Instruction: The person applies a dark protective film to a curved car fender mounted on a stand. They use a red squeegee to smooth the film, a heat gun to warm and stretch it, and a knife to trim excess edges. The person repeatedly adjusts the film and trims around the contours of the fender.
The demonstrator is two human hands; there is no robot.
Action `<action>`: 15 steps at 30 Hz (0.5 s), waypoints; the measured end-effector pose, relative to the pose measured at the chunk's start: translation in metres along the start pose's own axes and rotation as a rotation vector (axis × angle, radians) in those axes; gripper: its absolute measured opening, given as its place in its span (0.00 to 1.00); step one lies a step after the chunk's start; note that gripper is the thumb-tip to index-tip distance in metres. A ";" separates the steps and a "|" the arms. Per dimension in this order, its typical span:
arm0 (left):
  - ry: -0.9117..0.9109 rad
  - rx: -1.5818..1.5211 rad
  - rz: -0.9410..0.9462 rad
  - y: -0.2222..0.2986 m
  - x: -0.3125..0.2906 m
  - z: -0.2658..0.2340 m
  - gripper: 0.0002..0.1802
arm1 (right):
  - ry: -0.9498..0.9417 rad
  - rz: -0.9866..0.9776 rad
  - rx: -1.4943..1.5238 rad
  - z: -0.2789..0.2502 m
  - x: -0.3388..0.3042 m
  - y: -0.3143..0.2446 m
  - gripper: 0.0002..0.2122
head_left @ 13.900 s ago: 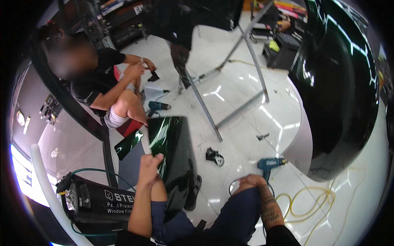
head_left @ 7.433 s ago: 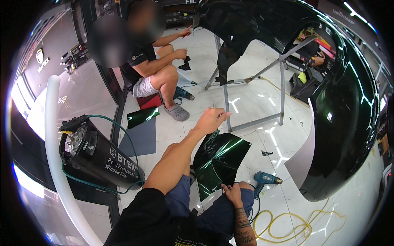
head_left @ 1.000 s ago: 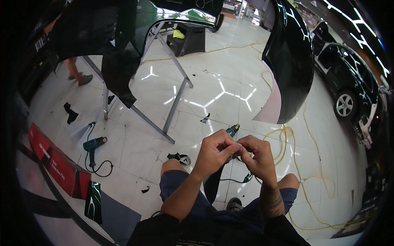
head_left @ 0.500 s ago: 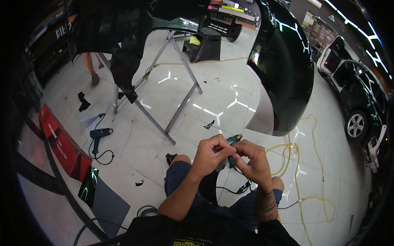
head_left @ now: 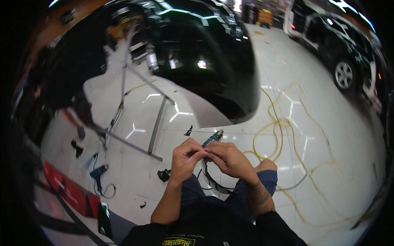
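Observation:
In front of my lap, my left hand (head_left: 185, 161) and my right hand (head_left: 230, 160) meet fingertip to fingertip. Both are closed in a pinch, thumbs against fingers. Whatever lies between the fingertips is too small or hidden to make out. Just beyond them a teal heat gun (head_left: 213, 137) shows, its lower part covered by my hands. Ahead hangs a large glossy dark car body panel (head_left: 213, 78), with a pale sheet-like edge (head_left: 201, 107) along its lower left. Neither hand touches the panel.
A metal trestle (head_left: 155, 131) stands left of centre. Another heat gun (head_left: 97, 174) lies on the floor near a red box (head_left: 67, 190). Yellow hose (head_left: 283, 137) loops across the right-hand floor. Dark scraps (head_left: 164, 175) lie about. A car (head_left: 344, 53) stands far right; a person's leg (head_left: 74, 121) shows left.
My view has swung to the right, so the panel, trestle and car sit further left in it. Both hands stay pinched together, now slightly further left in the picture.

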State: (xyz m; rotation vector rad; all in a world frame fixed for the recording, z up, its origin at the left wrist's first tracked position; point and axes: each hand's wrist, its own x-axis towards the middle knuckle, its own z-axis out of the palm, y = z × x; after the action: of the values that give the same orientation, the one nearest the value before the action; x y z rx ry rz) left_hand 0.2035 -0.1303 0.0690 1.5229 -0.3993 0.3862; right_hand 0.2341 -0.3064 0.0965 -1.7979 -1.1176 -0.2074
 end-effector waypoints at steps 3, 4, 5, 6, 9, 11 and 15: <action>-0.069 -0.018 -0.011 -0.012 0.005 -0.001 0.03 | -0.020 0.086 0.165 -0.004 -0.003 0.018 0.06; -0.089 -0.016 -0.019 -0.017 0.007 -0.002 0.03 | -0.023 0.112 0.199 -0.003 -0.008 0.024 0.06; -0.101 -0.018 -0.032 -0.024 0.007 -0.002 0.04 | -0.004 0.145 0.231 -0.001 -0.012 0.028 0.06; -0.107 -0.022 -0.044 -0.029 0.006 -0.001 0.04 | 0.010 0.176 0.263 0.001 -0.016 0.030 0.05; -0.117 -0.024 -0.042 -0.041 0.000 -0.001 0.09 | 0.074 0.244 0.311 0.015 -0.026 0.037 0.05; -0.121 -0.001 -0.018 -0.050 -0.008 -0.004 0.13 | 0.162 0.234 0.294 0.028 -0.032 0.041 0.05; 0.159 -0.159 0.120 -0.052 -0.016 0.004 0.17 | 0.368 0.515 0.770 0.059 -0.055 0.066 0.05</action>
State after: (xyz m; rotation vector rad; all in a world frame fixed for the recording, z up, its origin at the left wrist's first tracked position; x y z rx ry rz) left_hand 0.2148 -0.1348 0.0160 1.3071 -0.3873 0.5529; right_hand 0.2346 -0.2992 -0.0069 -1.2181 -0.3573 0.1810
